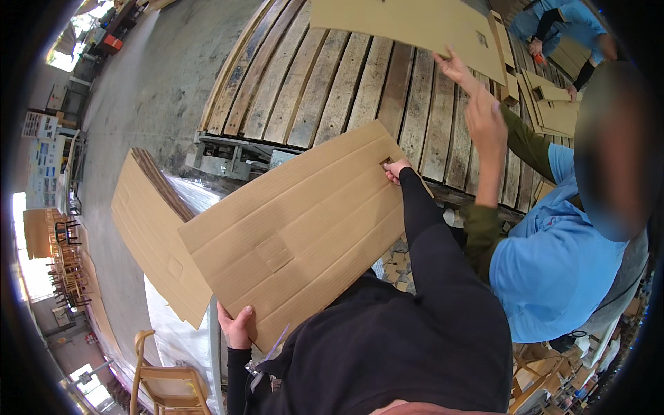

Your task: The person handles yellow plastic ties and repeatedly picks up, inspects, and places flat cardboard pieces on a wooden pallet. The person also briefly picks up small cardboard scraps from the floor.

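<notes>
A flat brown cardboard sheet (311, 228), creased lengthwise, is tilted in front of me. My left hand (236, 326) grips its near left corner, thumb on top and the other fingers mostly out of sight. At the far right end, my right hand (395, 171) is closed on the sheet beside a small cut-out hole, its fingertips at the opening. A square cut outline shows toward the sheet's left part. Left of it, a stack of similar cardboard sheets (159, 238) leans at an angle, partly covered by the held sheet.
Beyond lies a slatted wooden platform (360, 76) with another cardboard sheet (415, 31) across its far side. A co-worker in a blue shirt (553, 256) stands close on my right, both hands raised over the platform. Another person works farther back. A wooden chair (169, 380) stands lower left.
</notes>
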The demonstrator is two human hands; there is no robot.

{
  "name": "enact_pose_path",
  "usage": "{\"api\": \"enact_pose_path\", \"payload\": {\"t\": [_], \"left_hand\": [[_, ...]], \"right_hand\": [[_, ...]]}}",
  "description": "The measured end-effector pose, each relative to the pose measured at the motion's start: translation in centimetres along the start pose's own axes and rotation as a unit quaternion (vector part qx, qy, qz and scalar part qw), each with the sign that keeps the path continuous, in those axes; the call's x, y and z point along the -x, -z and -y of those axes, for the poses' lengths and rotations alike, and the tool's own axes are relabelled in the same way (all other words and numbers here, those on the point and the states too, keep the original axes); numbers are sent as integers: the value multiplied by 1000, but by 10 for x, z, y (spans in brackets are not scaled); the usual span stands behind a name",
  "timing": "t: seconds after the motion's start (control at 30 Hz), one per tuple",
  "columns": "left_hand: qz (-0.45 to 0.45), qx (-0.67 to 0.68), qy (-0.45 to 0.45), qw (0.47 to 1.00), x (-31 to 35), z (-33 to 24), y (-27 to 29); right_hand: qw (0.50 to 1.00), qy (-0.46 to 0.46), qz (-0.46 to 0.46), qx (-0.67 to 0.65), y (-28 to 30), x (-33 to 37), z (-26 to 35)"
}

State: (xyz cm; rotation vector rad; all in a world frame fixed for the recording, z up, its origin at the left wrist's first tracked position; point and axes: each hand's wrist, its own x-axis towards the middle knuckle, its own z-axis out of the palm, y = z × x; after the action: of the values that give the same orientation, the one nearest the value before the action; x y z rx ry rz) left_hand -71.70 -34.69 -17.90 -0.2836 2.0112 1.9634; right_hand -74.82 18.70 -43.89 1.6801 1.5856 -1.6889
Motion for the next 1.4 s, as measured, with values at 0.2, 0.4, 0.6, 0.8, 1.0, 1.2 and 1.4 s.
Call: {"api": "enact_pose_path", "payload": {"t": [0.2,0.4,0.6,0.8,1.0,1.2,1.4], "left_hand": [[0,14,22,1000,-6,-4,3],[-21,12,44,999,-4,-5,9],[-19,34,48,998,0,-7,23],[-14,39,43,998,-9,-8,30],[-3,38,57,998,-18,-2,34],[21,30,74,997,-27,3,39],[90,59,45,993,-64,-4,-3]], "right_hand": [[993,50,-72,-81,-5,-9,-8],[909,110,-270,-297,-19,-9,-17],[845,82,-208,-486,-17,8,-29],[986,96,-54,-125,5,25,0],[994,108,-1,31,36,28,1],[587,320,361,-650,78,40,-50],[854,418,309,-24,18,146,-41]]}}
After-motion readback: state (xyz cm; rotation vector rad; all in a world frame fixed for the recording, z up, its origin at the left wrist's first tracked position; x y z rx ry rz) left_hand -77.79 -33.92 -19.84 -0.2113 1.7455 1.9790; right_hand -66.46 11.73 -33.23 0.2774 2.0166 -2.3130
